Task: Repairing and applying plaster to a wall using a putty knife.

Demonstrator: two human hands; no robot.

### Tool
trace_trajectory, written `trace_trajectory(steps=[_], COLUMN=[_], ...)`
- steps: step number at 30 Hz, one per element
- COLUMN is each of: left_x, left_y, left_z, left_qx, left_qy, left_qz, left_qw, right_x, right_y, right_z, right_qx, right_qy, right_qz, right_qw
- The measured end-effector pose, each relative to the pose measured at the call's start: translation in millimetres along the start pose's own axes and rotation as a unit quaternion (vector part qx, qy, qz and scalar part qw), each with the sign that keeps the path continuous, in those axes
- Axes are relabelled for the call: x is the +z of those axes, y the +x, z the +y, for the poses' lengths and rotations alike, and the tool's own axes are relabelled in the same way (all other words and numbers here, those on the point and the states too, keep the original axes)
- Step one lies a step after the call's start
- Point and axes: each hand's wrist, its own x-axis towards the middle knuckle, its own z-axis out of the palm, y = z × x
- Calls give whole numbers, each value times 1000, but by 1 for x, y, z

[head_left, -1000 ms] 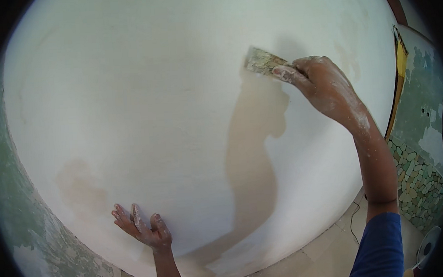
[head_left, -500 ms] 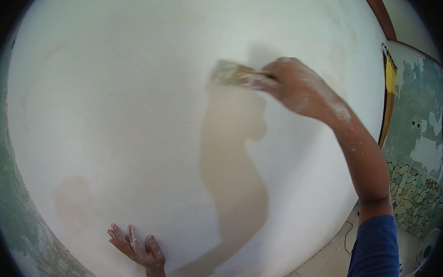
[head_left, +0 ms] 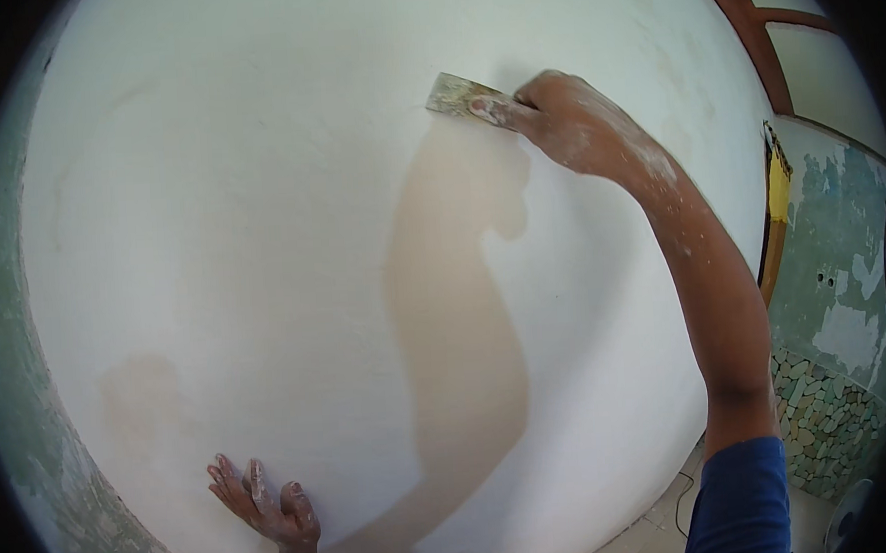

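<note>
My right hand (head_left: 575, 119), streaked with white dust, grips a scraper (head_left: 449, 94), a flat putty-knife type with a smeared, greenish-grey blade. The blade lies against the white plastered wall (head_left: 291, 234), upper middle of the view, its free end pointing left. Part of the handle is hidden in my fist, and the thumb lies along it. Low on the left, my left hand (head_left: 271, 504) is empty, with dusty fingers spread apart close to the wall; I cannot tell whether it touches it. My arm's brownish shadow falls across the wall's middle.
A rough green wall strip (head_left: 30, 428) borders the white surface at left. On the right stand a red-brown frame (head_left: 751, 35), a patchy green wall (head_left: 833, 256) and pebble-patterned stone cladding (head_left: 821, 407). A thin cable (head_left: 683, 504) lies on the floor near a round fan-like object (head_left: 846, 516).
My right hand has moved upward on the wall with the scraper, and the blade, blurred before, now shows sharply. My left hand keeps its spread pose, shifted slightly left and down in view.
</note>
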Motion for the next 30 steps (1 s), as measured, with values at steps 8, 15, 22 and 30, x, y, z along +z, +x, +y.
trace_trajectory(steps=[8, 15, 22, 30], left_x=[-2, -1, -5, -14], left_y=[4, -2, 5, 3], left_z=[1, 1, 1, 8], left_qx=[15, 9, 27, -20], left_qy=[4, 6, 7, -96], left_qz=[6, 2, 1, 2], left_qw=[1000, 1000, 1000, 995], right_x=[-3, -26, 14, 122], right_y=[28, 13, 28, -77], right_z=[-38, 17, 13, -50], right_qx=[-58, 26, -73, -248], right_qy=[83, 71, 170, 274], right_qz=[1, -69, 83, -125], right_qw=[995, 995, 979, 921])
